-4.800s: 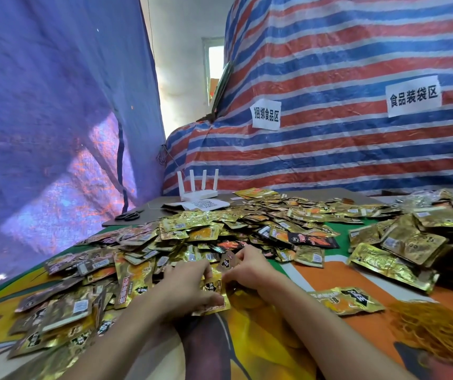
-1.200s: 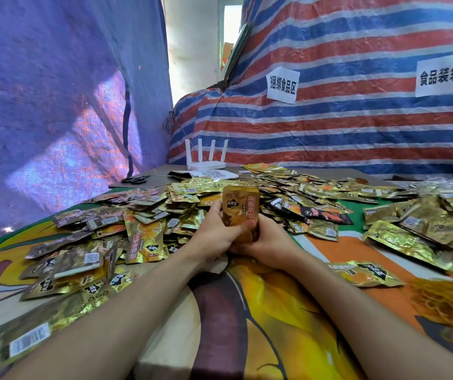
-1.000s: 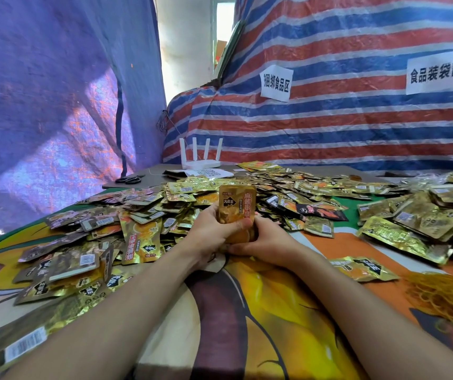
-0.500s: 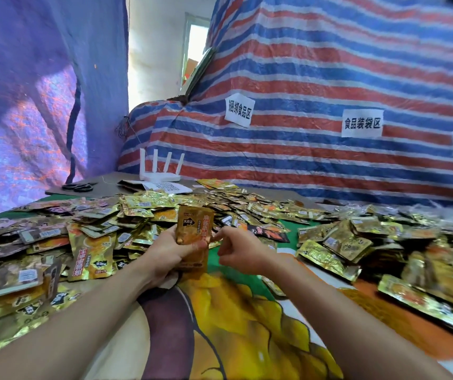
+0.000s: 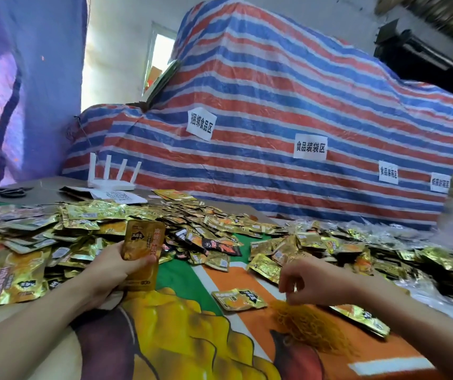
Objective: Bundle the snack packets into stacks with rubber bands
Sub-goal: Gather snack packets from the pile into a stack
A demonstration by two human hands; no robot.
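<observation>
Striped tarpaulin (image 5: 274, 105) backs a table (image 5: 181, 338) strewn with loose gold snack packets (image 5: 219, 223). Left hand (image 5: 107, 270) grips an upright stack of orange packets (image 5: 143, 244) above the table's near left. Right hand (image 5: 313, 278), fingers curled down, meets the yellow rubber bands (image 5: 304, 325); whether it pinches one is unclear.

I see packets (image 5: 265, 266) of shiny gold foil, smooth and a bit crinkly. The bands (image 5: 307, 325) look like thin, dull rubber. The sheet (image 5: 187, 338) on the table is smooth and glossy. The tarp (image 5: 274, 105) is woven plastic, rough and wrinkled. Its labels (image 5: 310, 147) are plain white paper. The router (image 5: 111, 183) is smooth white plastic.
</observation>
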